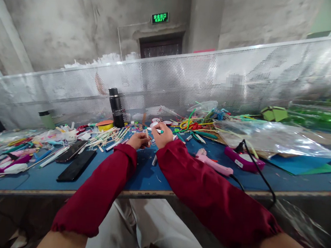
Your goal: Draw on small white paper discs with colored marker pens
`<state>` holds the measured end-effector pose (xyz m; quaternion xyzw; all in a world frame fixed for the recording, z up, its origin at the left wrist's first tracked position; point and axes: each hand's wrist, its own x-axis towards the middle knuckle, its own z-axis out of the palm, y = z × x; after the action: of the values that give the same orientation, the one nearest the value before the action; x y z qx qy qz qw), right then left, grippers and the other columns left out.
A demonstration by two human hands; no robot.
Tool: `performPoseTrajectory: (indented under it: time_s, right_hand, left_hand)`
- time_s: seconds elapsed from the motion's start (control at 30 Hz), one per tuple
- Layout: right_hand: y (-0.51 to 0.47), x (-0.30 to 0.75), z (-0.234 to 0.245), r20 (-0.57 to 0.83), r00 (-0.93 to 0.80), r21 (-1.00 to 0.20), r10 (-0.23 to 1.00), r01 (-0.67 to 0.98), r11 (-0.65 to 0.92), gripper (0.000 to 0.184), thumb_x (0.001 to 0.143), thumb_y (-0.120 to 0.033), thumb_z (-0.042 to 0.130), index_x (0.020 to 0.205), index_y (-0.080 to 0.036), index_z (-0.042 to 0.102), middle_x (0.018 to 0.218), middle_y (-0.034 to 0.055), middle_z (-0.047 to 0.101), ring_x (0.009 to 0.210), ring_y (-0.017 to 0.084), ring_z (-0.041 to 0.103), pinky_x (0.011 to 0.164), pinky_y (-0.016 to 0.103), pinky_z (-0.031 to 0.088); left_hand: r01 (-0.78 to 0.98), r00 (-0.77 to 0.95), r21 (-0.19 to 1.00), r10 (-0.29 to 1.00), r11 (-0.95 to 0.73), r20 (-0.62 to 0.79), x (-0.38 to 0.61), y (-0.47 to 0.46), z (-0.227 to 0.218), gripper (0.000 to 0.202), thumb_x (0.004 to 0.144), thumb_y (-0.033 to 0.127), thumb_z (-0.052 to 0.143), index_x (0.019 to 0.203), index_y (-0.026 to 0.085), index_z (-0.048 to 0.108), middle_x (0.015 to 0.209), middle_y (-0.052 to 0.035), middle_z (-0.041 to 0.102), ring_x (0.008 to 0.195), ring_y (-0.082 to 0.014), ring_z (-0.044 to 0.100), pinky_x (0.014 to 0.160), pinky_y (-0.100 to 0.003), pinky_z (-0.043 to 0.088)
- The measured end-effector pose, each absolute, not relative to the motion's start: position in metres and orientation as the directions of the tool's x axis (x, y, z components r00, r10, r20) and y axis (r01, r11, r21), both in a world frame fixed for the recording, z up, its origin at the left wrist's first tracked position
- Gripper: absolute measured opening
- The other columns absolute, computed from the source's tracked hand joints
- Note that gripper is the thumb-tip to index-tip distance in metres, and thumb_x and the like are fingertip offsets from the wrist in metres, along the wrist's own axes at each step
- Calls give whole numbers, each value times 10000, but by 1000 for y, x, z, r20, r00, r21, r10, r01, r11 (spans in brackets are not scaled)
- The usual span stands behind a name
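Observation:
My left hand [139, 140] is closed on a small wooden craft stick [147, 134] that points upward from the fingertips. Close beside it, my right hand [163, 136] grips a white marker [159, 131] with a green end. Both hands are just above the blue table [145, 176]. Under my right hand lies a small whitish pen-like piece [154, 160], its kind unclear. A heap of wooden sticks [110, 137] lies to the left of my left hand. Dark red sleeves cover both forearms.
A black thermos [116, 107] stands behind the sticks. Two phones [76, 166] lie at left. To the right are a pink glue gun [214, 164], a purple power strip [244, 159] with a black cord, and plastic sheets [266, 135]. A metal mesh partition [169, 81] runs behind.

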<state>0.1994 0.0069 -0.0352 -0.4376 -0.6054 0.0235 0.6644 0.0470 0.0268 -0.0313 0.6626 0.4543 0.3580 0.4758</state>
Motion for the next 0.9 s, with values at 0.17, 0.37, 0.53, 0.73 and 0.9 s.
performPoseTrajectory:
  time_s: [0.17, 0.37, 0.53, 0.73, 0.9]
  right_hand:
    - [6, 199, -35, 782, 246, -609, 573, 499, 616, 148, 817, -322, 548, 686, -255, 554, 711, -12, 664, 711, 176, 601, 701, 294, 464]
    - [6, 200, -35, 782, 259, -610, 566, 500, 614, 144, 817, -329, 553, 691, -257, 554, 717, -11, 666, 721, 181, 604, 702, 297, 465]
    - [6, 199, -35, 785, 261, -607, 562, 502, 616, 141, 811, -329, 547, 690, -257, 544, 719, -5, 662, 719, 182, 598, 704, 301, 453]
    - [6, 199, -35, 786, 250, -605, 566, 498, 621, 145, 814, -327, 543, 687, -258, 536, 720, -8, 662, 731, 180, 601, 713, 296, 455]
    - [5, 199, -33, 780, 264, -615, 568, 491, 617, 134, 812, -305, 554, 690, -253, 541, 735, -3, 670, 735, 180, 617, 721, 298, 469]
  left_hand:
    - [276, 335, 950, 941, -145, 47, 47, 24, -30, 174, 846, 308, 768, 896, 163, 685, 824, -25, 750, 696, -136, 703, 551, -194, 425]
    - [277, 328, 950, 944, -143, 46, 47, 26, -31, 161, 843, 301, 767, 895, 168, 691, 826, -22, 751, 705, -138, 706, 560, -200, 430]
    - [250, 340, 958, 939, -138, 47, 47, 27, -32, 115, 856, 253, 741, 874, 167, 666, 788, -10, 730, 666, -121, 697, 527, -184, 418]
    - [247, 352, 958, 935, -144, 49, 46, 26, -32, 132, 849, 265, 746, 869, 168, 658, 771, -7, 726, 660, -119, 696, 519, -176, 416]
    - [250, 339, 960, 940, -127, 36, 47, 26, -32, 90, 860, 228, 723, 877, 167, 659, 766, 0, 723, 654, -115, 692, 514, -175, 414]
